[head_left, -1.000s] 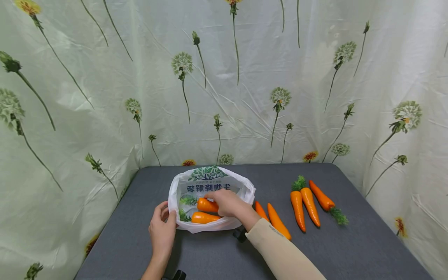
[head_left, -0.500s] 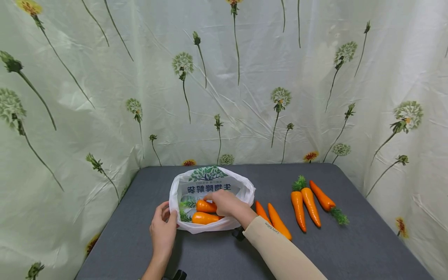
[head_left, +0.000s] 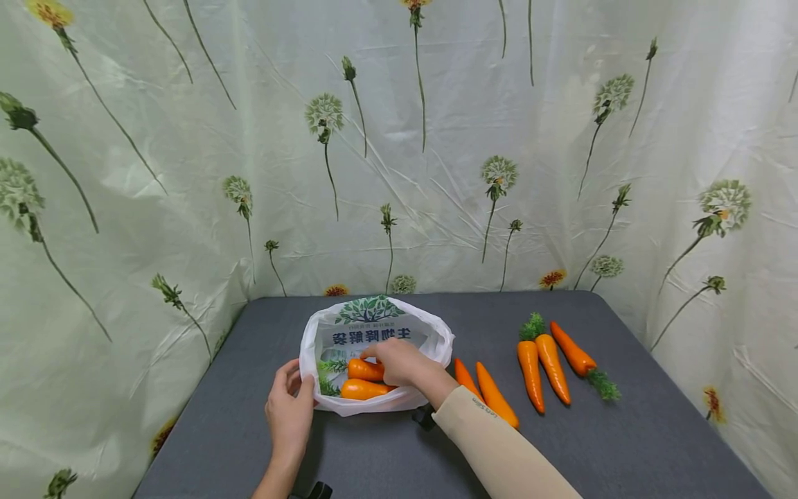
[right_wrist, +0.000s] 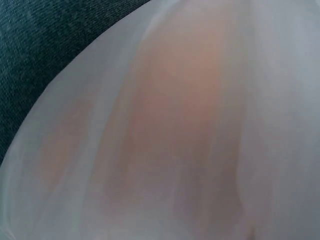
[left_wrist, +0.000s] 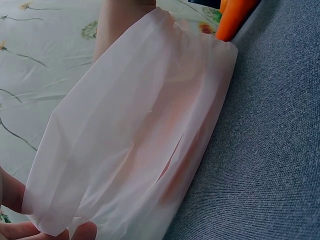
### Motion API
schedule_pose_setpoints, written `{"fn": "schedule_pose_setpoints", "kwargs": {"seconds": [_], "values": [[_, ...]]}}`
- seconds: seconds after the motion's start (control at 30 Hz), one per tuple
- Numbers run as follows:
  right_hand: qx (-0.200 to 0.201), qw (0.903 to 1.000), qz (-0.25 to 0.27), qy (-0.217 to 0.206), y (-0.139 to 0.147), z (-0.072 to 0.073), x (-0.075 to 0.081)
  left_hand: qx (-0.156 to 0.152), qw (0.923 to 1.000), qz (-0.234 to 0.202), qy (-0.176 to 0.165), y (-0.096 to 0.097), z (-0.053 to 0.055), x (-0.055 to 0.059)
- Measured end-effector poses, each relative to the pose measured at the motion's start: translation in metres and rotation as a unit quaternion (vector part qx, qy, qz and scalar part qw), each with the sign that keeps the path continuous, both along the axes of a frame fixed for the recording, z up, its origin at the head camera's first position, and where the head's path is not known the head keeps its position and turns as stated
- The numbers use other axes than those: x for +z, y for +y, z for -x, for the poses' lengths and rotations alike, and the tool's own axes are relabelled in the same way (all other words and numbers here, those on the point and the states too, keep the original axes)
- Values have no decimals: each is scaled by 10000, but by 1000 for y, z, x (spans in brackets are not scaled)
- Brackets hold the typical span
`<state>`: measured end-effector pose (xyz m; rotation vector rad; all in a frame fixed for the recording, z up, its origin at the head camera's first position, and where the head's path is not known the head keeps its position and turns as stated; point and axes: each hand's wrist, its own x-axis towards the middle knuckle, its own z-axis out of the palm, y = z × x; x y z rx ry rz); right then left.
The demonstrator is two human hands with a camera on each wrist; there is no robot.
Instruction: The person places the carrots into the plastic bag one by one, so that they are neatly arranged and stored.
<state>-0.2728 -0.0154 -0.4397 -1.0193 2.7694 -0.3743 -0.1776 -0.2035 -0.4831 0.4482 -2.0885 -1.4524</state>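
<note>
A white plastic bag (head_left: pixel 439 339) with green tree print and dark lettering lies mouth-up on the table. At its left rim my left hand (head_left: pixel 291 402) pinches the film between thumb and fingers; the left wrist view shows the fingertips at the bag's edge (left_wrist: pixel 55 220). My right hand (head_left: pixel 399 360) reaches over the near rim into the bag and grips an orange carrot (head_left: pixel 364 370) with a green top pointing left. Another carrot (head_left: pixel 364 389) lies just nearer inside. In the right wrist view, translucent bag film (right_wrist: pixel 285 100) covers nearly everything.
Two carrots (head_left: pixel 495 395) lie right of the bag, partly behind the right sleeve (head_left: pixel 492 436). Farther right rest three more carrots (head_left: pixel 531 374) with leafy tops. A flowered curtain (head_left: pixel 436 229) hangs behind the dark grey table (head_left: pixel 262 326).
My right hand and the carrot it grips have shifted slightly left and down inside the bag. The left hand stays at the rim.
</note>
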Motion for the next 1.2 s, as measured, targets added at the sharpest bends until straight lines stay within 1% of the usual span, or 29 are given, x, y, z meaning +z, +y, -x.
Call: {"fn": "schedule_pose_setpoints", "kwargs": {"seconds": [0.23, 0.43, 0.6, 0.8, 1.0, 1.2], "values": [[-107, 9999, 28, 85, -1, 0, 5, 13, 10000, 3, -4, 0, -1, 2], [-117, 9996, 146, 219, 3, -3, 18, 21, 10000, 43, -12, 1, -1, 2], [-255, 9988, 347, 220, 7, -6, 27, 49, 9999, 79, 41, 1, -1, 1], [-308, 9962, 628, 521, 14, -9, 37, 64, 9999, 141, 58, 1, -1, 0], [-358, 9942, 824, 595, 21, -15, 48, 126, 9997, 212, 74, 2, 0, 1], [-506, 9911, 916, 820, 29, -24, 56, 189, 9996, 224, -49, 2, 0, 2]]}}
